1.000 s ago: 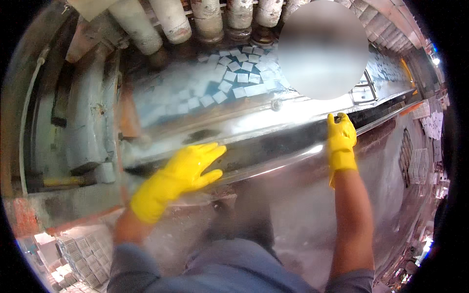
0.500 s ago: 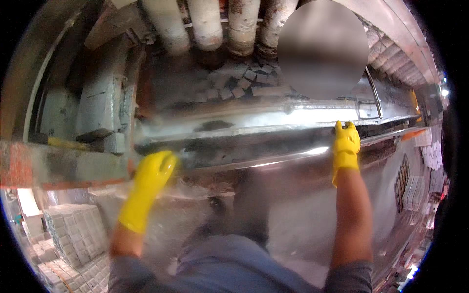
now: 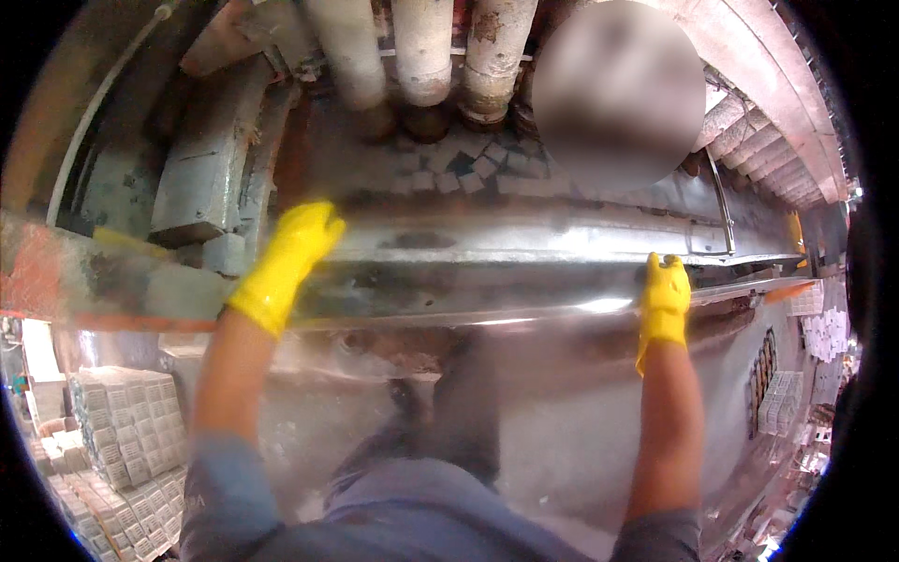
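Note:
Both my hands wear long yellow rubber gloves. My left hand (image 3: 295,251) is over the left end of a long, wet metal ledge (image 3: 524,242), its fingers curled and slightly blurred. Whatever those fingers hold, if anything, is hidden. My right hand (image 3: 666,292) is at the ledge's near lip, towards the right, with bent fingers drawn together. Its fingertips meet the lip, and I cannot make out anything inside them. Below the lip runs a dark, shiny metal face (image 3: 449,288).
Pale broken pieces (image 3: 468,169) lie in the dark recess beyond the ledge. Thick pale columns (image 3: 421,56) stand behind. A big block (image 3: 201,173) is at left, a bent metal rod (image 3: 723,206) at right. Stacked pale units (image 3: 126,412) sit lower left.
My left hand has moved away from me, from the dark near face up over the ledge. My right hand stays at the lip. The whole view has shifted slightly.

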`<state>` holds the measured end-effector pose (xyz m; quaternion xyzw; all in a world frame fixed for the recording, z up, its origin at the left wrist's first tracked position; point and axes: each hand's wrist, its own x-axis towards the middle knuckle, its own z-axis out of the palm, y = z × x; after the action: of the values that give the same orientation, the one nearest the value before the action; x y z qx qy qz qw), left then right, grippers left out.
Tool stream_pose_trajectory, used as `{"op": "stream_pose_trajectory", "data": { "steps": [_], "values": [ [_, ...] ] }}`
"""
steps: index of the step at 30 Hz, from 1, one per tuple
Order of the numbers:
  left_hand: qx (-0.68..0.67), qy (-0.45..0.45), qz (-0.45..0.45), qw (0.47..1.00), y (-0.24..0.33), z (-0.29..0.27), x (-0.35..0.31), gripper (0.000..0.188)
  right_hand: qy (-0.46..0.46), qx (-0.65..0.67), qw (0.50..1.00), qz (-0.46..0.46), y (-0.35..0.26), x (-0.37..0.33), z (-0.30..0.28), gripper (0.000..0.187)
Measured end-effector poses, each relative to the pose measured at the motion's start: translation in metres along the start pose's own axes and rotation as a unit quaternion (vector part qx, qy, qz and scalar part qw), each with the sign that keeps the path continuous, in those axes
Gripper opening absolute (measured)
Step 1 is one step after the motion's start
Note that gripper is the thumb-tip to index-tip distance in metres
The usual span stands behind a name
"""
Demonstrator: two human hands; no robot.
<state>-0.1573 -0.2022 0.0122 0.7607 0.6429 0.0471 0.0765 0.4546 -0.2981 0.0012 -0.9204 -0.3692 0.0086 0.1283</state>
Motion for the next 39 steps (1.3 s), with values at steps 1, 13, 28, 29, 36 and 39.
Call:
{"op": "stream_pose_trajectory", "data": {
  "steps": [1, 13, 28, 29, 36, 39],
  "values": [
    [0.034, -0.044, -0.039, 0.998, -0.001, 0.001, 0.019, 0.052, 0.002, 0.000, 1.000, -0.002, 0.000, 0.000, -0.001, 0.059],
    [0.048, -0.205, -0.140, 0.967, -0.056, 0.046, 0.112, 0.065, 0.034, -0.035, 0.999, -0.014, -0.025, 0.001, -0.006, 0.055],
    [0.072, -0.223, -0.097, 0.967, -0.110, 0.074, 0.196, 0.068, 0.033, 0.022, 0.999, -0.020, -0.071, 0.039, 0.004, 0.052],
    [0.072, -0.230, -0.103, 0.965, -0.108, 0.071, 0.200, 0.068, 0.040, 0.032, 0.999, -0.011, -0.068, 0.042, 0.007, 0.051],
    [0.065, -0.245, -0.133, 0.958, -0.103, 0.053, 0.211, 0.068, 0.013, 0.011, 1.000, -0.006, -0.098, 0.050, -0.005, 0.054],
    [0.069, -0.249, -0.141, 0.956, -0.106, 0.049, 0.224, 0.068, 0.024, 0.002, 1.000, -0.017, -0.103, 0.057, -0.001, 0.055]
  ]
}}
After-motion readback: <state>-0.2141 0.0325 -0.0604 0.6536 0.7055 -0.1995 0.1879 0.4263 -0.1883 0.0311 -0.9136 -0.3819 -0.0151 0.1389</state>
